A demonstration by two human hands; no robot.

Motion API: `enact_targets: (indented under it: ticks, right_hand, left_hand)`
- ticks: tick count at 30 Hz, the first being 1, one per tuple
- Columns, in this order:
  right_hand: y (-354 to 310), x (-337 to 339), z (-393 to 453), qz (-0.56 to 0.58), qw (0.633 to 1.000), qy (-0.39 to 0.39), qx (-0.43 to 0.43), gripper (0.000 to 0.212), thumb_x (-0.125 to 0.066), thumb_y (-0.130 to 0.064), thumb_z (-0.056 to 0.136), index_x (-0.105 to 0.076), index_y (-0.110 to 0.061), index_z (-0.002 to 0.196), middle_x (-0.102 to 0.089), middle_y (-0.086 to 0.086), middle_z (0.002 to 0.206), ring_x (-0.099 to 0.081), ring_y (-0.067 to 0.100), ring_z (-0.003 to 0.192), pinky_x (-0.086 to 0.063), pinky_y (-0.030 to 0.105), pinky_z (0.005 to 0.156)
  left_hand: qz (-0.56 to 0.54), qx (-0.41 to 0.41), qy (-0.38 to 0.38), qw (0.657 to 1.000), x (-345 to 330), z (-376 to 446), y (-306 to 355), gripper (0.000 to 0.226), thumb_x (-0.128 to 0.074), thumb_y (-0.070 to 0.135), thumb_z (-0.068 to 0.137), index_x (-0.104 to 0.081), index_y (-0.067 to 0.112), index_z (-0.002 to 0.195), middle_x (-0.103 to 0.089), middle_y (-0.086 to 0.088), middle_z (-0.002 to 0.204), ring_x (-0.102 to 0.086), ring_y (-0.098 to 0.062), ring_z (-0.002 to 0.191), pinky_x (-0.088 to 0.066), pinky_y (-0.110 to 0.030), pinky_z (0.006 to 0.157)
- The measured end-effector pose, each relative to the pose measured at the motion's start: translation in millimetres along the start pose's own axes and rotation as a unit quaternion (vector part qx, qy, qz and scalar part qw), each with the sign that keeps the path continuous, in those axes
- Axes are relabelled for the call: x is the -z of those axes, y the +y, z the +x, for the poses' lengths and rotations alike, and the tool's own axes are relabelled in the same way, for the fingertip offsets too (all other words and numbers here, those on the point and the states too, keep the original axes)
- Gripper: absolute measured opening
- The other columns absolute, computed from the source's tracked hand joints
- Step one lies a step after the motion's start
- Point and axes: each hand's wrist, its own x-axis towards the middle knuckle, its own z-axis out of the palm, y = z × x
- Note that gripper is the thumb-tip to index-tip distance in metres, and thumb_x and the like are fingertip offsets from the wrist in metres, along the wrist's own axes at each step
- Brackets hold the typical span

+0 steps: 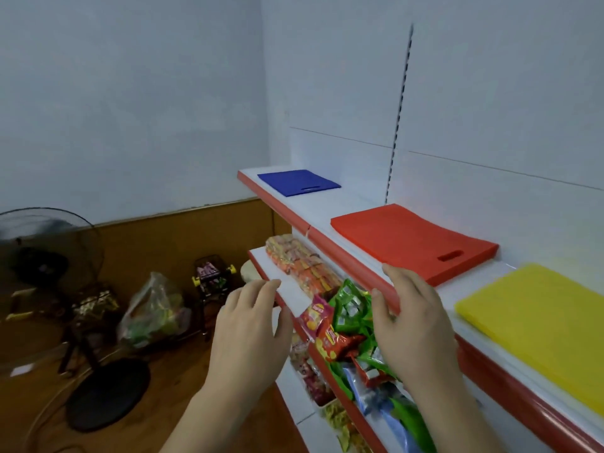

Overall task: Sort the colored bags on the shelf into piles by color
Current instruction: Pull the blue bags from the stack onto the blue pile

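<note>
Three flat piles of bags lie on the white top shelf with a red front edge. A blue pile is at the far left, a red pile in the middle, a yellow pile nearest on the right. My left hand hovers in front of the shelf's edge, fingers relaxed, holding nothing. My right hand is raised at the red front edge, just below the red pile, fingers straight and empty.
The lower shelf holds several snack packets in orange, red and green. On the brown floor to the left stand a black fan, a plastic bag of goods and a small toy cart.
</note>
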Motion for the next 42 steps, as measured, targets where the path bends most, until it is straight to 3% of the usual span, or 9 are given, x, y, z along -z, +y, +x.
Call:
enact_targets:
  ticks: [9, 19, 25, 33, 38, 42]
  right_hand:
    - [-59.8, -149.1, 100.9, -0.012, 0.997, -0.076, 0.032, 0.048, -0.050, -0.038, 0.093, -0.050, -0.022, 0.139, -0.053, -0.004, 0.135, -0.046, 0.014, 0.126, -0.040, 0.030, 0.102]
    - [-112.8, -280.0, 214.3, -0.056, 0.998, -0.029, -0.026, 0.043, -0.054, -0.034, 0.094, -0.054, -0.019, 0.134, -0.057, -0.001, 0.129, -0.048, 0.014, 0.119, -0.035, 0.022, 0.091]
    - [-102.3, -341.6, 281.2, -0.083, 0.994, 0.025, -0.067, 0.043, -0.058, -0.029, 0.093, -0.056, -0.016, 0.133, -0.059, 0.003, 0.128, -0.049, 0.018, 0.119, -0.035, 0.025, 0.090]
    - [-71.6, -412.4, 381.8, -0.112, 0.984, 0.062, -0.123, 0.041, -0.056, -0.032, 0.094, -0.055, -0.020, 0.133, -0.059, -0.001, 0.129, -0.049, 0.017, 0.121, -0.036, 0.023, 0.091]
    - [-58.8, -441.6, 427.5, -0.149, 0.975, 0.074, -0.149, 0.039, -0.062, -0.028, 0.091, -0.061, -0.014, 0.128, -0.063, 0.002, 0.124, -0.054, 0.021, 0.116, -0.040, 0.026, 0.091]
    - [-55.0, -457.0, 449.1, -0.172, 0.955, 0.077, -0.230, 0.046, -0.052, -0.039, 0.095, -0.051, -0.022, 0.137, -0.054, -0.003, 0.135, -0.043, 0.016, 0.126, -0.036, 0.028, 0.101]
  left_hand:
    - [-0.011, 0.045, 0.010, 0.999, -33.2, 122.5, -120.6, 0.047, -0.046, 0.042, 0.097, -0.041, 0.031, 0.143, -0.043, 0.012, 0.145, -0.033, -0.012, 0.137, -0.031, -0.030, 0.112]
    - [-0.045, -0.027, 0.002, 0.999, -72.3, 299.5, -236.5, 0.045, -0.051, 0.040, 0.096, -0.047, 0.028, 0.139, -0.050, 0.010, 0.138, -0.041, -0.013, 0.131, -0.036, -0.033, 0.108]
    - [-0.057, -0.069, -0.011, 0.996, -124.4, 398.8, -264.9, 0.045, -0.050, 0.043, 0.095, -0.048, 0.030, 0.138, -0.049, 0.011, 0.139, -0.041, -0.011, 0.130, -0.036, -0.028, 0.106]
    - [-0.082, -0.147, -0.023, 0.985, -195.6, 545.0, -268.9, 0.047, -0.041, 0.048, 0.095, -0.047, 0.029, 0.137, -0.050, 0.011, 0.138, -0.044, -0.010, 0.128, -0.044, -0.035, 0.105]
    - [-0.087, -0.169, -0.033, 0.981, -233.1, 622.9, -273.7, 0.044, -0.047, 0.041, 0.096, -0.049, 0.026, 0.138, -0.050, 0.007, 0.139, -0.044, -0.014, 0.129, -0.040, -0.035, 0.105]
    - [-0.089, -0.220, -0.043, 0.970, -269.7, 677.8, -280.3, 0.042, -0.054, 0.036, 0.093, -0.056, 0.021, 0.132, -0.058, 0.001, 0.129, -0.053, -0.021, 0.118, -0.047, -0.040, 0.095]
